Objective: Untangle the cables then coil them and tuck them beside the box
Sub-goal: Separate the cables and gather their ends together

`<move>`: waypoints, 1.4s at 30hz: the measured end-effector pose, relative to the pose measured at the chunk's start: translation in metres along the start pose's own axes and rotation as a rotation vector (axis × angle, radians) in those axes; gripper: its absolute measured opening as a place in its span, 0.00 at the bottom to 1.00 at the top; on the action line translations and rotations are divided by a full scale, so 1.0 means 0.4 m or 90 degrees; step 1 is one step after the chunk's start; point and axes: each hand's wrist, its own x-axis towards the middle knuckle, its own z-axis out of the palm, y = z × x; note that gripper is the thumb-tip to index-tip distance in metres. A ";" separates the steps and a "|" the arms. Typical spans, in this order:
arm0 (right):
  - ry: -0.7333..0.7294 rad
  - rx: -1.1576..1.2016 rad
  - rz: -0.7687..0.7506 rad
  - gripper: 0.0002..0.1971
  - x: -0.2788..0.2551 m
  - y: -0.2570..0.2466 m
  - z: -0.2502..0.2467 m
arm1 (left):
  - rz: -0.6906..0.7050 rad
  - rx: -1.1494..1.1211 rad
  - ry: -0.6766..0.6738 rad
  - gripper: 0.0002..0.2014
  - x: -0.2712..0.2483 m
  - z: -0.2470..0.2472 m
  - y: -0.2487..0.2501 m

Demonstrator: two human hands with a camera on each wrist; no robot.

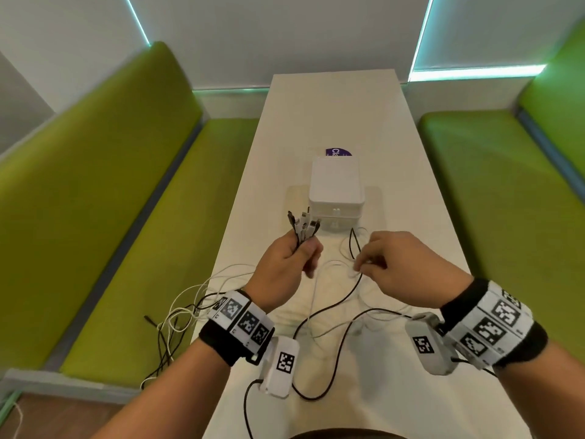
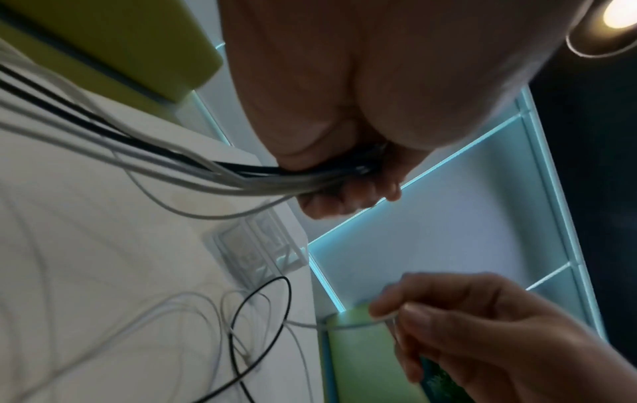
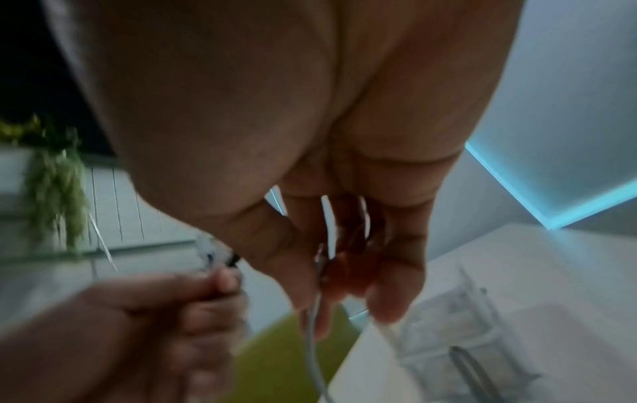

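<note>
1. The left hand (image 1: pixel 285 264) is gripping the gathered cable plugs (image 1: pixel 304 224) at the white box's (image 1: pixel 336 188) seven o'clock, keeping the ends together.
2. The right hand (image 1: pixel 408 264) is pinching a white cable (image 2: pixel 344 325) at five o'clock, likely freeing it from the tangle.

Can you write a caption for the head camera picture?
Left hand grips bundled black and white cables; right hand pinches a white cable near white plastic box.
</note>
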 end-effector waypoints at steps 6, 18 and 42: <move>0.011 0.201 -0.058 0.08 0.024 -0.060 -0.032 | -0.093 -0.159 -0.122 0.14 0.002 0.036 -0.003; 0.231 0.290 -0.079 0.18 0.060 -0.046 0.027 | -0.191 -0.320 -0.178 0.09 -0.014 0.034 -0.012; 0.059 0.287 -0.160 0.27 0.062 -0.077 0.025 | -0.157 -0.284 -0.240 0.14 -0.022 -0.005 -0.001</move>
